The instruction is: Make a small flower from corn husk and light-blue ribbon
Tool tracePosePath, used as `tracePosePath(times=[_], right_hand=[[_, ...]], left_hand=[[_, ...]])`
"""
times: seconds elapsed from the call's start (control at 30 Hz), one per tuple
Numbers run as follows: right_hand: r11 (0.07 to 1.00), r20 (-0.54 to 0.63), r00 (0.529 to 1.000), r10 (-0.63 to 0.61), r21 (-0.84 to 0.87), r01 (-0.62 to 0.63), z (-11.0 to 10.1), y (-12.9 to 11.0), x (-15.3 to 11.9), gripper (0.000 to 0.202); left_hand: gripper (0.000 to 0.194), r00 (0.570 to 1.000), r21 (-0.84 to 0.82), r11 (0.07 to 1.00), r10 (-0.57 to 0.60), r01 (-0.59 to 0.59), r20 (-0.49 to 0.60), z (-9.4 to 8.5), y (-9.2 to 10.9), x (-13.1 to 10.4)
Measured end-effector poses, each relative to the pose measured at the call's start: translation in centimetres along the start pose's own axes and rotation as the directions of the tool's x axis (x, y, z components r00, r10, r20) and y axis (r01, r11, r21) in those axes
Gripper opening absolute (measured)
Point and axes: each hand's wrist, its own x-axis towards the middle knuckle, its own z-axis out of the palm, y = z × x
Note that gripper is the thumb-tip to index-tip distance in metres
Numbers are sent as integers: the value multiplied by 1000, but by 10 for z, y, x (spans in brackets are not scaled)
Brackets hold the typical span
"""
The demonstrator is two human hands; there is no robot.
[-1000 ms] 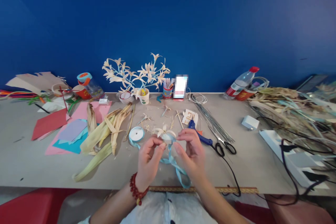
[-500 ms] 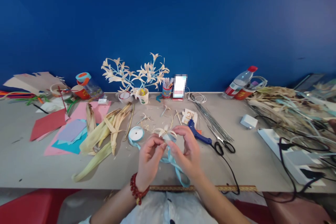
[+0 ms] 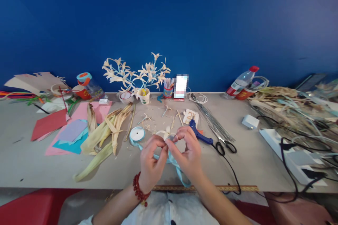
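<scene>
Close together over the table's front part, my left hand [image 3: 153, 156] and my right hand [image 3: 187, 149] are both closed at the fingertips on a pale corn-husk flower [image 3: 166, 133]. The flower's petals point away from me. Light blue ribbon [image 3: 178, 172] hangs beneath the hands and runs left to its white spool [image 3: 137, 134]. The flower's stem and the exact pinch points are hidden by the fingers. A red bead bracelet [image 3: 139, 190] circles my left wrist.
Left lie corn husks [image 3: 105, 137] and coloured paper [image 3: 71, 132]. Right are a blue glue gun [image 3: 200, 135], scissors [image 3: 224, 145], metal wires [image 3: 215, 123] and a white power strip [image 3: 280, 151]. Behind stand husk flowers in a cup [image 3: 144, 96], a phone [image 3: 180, 87] and a bottle [image 3: 241, 82].
My right fingers have curled in closer to the flower, and my left hand has shifted slightly. The flower has tilted a little. The things on the table stay put.
</scene>
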Motion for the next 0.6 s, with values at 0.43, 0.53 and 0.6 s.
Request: tracePosePath(times=[0.43, 0.53, 0.6], right_hand=[[1000, 24, 1000, 13, 25, -13, 1, -3, -1, 16], [1000, -14, 1000, 19, 21, -19, 2, -2, -2, 19], [999, -41, 999, 32, 22, -31, 3, -2, -3, 20]], left_hand=[[15, 973, 303, 926, 232, -224, 10, 1, 4, -1], [15, 970, 326, 916, 245, -234, 9, 2, 3, -1], [15, 974, 317, 922, 227, -224, 29, 2, 2, -1]])
